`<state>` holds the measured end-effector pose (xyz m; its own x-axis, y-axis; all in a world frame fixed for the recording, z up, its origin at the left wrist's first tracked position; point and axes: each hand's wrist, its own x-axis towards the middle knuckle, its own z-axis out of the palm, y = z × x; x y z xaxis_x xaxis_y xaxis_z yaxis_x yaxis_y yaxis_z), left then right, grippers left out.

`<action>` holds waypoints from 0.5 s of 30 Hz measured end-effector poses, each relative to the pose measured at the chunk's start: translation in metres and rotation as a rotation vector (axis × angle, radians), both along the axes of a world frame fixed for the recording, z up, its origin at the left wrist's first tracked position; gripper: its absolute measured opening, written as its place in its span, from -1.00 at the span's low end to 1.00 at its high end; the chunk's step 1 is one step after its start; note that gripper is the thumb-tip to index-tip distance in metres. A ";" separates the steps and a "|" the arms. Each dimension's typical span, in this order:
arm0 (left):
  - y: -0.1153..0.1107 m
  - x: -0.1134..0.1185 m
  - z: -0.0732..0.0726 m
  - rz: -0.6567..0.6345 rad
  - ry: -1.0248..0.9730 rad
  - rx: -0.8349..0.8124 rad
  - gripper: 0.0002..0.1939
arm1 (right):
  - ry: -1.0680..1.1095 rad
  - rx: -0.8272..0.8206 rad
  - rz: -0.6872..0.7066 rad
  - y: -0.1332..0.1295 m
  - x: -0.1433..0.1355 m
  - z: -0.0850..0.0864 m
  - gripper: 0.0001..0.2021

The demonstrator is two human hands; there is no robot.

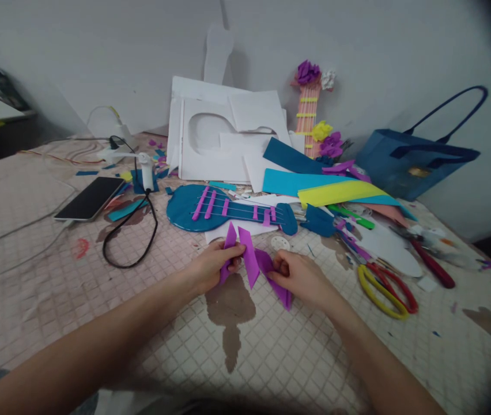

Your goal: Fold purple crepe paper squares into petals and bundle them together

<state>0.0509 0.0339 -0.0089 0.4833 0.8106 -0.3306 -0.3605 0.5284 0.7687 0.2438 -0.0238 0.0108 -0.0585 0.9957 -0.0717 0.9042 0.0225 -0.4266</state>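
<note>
My left hand [216, 266] pinches one end of a folded purple paper strip [249, 259], thumb on top. At its other end, my right hand [299, 276] has thumb and fingers closed on the same strip. The purple paper zigzags between both hands, held above the table, with pointed ends sticking up and down. Just beyond the hands lies a blue guitar-shaped craft piece [197, 207] with purple bars and thin strings. A dark guitar-like stain [230, 311] marks the tablecloth below my hands.
Scissors with yellow and red handles [384, 291] and red-handled pliers [433, 265] lie right. Coloured sheets [340, 193] and white boards [206, 150] are stacked behind. A phone [92, 199], black cord loop [129, 265] and small white fan [147, 173] lie left. A blue bag [418, 161] stands back right.
</note>
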 end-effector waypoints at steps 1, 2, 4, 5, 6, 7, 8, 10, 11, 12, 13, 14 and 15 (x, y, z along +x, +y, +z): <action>0.000 0.000 0.000 -0.006 0.001 0.006 -0.79 | 0.024 0.000 0.005 0.000 0.001 -0.001 -0.89; 0.000 0.000 0.000 -0.013 0.003 0.012 -0.78 | 0.049 0.001 0.011 0.001 0.002 -0.002 -0.88; 0.000 -0.001 -0.002 -0.026 0.005 0.026 -0.78 | 0.101 0.009 0.019 0.002 0.005 -0.004 -0.88; 0.001 -0.001 -0.002 -0.031 0.006 0.034 -0.77 | 0.128 0.020 0.019 0.002 0.005 -0.005 -0.88; 0.001 -0.001 -0.003 -0.035 0.007 0.043 -0.77 | 0.157 0.037 0.014 0.002 0.006 -0.004 -0.88; 0.001 0.000 -0.004 -0.038 0.009 0.053 -0.76 | 0.189 0.061 0.007 0.003 0.005 -0.004 -0.87; 0.001 0.000 -0.005 -0.042 0.011 0.066 -0.75 | 0.223 0.087 0.000 0.003 0.005 -0.002 -0.85; 0.000 0.001 -0.005 -0.048 0.015 0.098 -0.73 | 0.288 0.130 -0.001 0.001 0.002 0.001 -0.78; -0.001 0.001 -0.005 -0.052 0.016 0.119 -0.73 | 0.324 0.139 0.008 0.000 -0.001 0.003 -0.75; -0.003 0.002 -0.004 -0.058 0.018 0.141 -0.72 | 0.372 0.132 0.024 -0.001 -0.004 0.004 -0.72; -0.006 0.003 -0.003 -0.068 0.020 0.164 -0.72 | 0.430 0.113 0.044 -0.002 -0.007 0.006 -0.71; -0.008 0.003 -0.002 -0.079 0.023 0.187 -0.72 | 0.494 0.086 0.062 -0.004 -0.011 0.007 -0.71; -0.011 0.004 0.000 -0.089 0.027 0.208 -0.72 | 0.557 0.056 0.076 -0.005 -0.014 0.007 -0.72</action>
